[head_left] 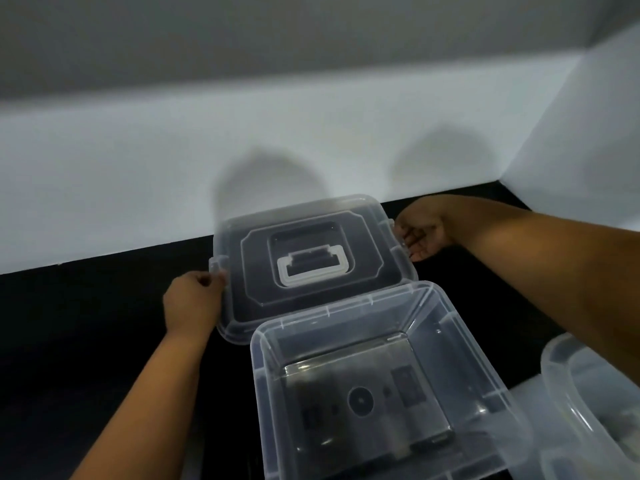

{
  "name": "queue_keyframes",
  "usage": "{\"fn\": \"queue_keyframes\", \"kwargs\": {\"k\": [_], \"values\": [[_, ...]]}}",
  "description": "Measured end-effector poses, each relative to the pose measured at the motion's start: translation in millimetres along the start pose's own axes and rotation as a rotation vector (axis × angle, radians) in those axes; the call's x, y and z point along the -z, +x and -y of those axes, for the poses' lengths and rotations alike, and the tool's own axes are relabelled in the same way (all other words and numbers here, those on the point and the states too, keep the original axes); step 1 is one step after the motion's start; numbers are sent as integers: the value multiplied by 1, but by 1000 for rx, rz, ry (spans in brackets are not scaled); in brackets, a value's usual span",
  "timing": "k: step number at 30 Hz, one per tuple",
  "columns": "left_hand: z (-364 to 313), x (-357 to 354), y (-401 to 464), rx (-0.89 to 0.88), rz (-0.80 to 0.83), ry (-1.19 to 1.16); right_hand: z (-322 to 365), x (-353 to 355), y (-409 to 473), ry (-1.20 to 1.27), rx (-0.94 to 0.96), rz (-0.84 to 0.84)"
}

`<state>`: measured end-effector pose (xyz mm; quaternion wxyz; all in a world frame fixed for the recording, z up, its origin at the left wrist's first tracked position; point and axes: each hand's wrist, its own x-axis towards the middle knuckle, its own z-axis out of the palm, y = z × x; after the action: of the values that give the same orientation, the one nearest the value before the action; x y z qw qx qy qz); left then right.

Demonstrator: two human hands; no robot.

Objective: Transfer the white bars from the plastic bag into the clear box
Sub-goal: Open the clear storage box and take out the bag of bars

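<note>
A clear plastic box [460, 344] stands open on the black table, with nothing inside it. Its clear lid [367, 237], with a white handle at the centre, is held just behind the box. My left hand [192, 301] grips the lid's left edge by the latch. My right hand [424, 232] holds the lid's right edge, fingers curled round its latch. No white bars and no plastic bag show clearly in view.
A second clear container [568, 393] shows at the lower right edge, its contents blurred. The black table [86, 323] runs to a white wall [138, 168] at the back and another white wall at the right.
</note>
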<state>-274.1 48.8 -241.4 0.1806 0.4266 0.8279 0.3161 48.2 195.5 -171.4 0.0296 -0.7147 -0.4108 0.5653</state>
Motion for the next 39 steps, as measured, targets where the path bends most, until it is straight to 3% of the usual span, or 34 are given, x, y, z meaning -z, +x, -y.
{"fn": "queue_keyframes", "kwargs": {"k": [11,19,24,32,35,39], "values": [[5,-10,0,47,67,50,-2,-14,4,-65,25,-39],[-12,3,-7,49,96,156,8,-19,-26,-283,67,-8],[-84,32,-28,-180,-17,157,11,-2,-82,-286,286,-40],[-238,45,-145,-543,128,155,-53,67,-205,-255,667,-3],[-273,33,-202,-665,144,63,-101,104,-242,-388,687,64],[-300,5,-269,-796,208,42,-181,147,-258,-612,561,187]]}}
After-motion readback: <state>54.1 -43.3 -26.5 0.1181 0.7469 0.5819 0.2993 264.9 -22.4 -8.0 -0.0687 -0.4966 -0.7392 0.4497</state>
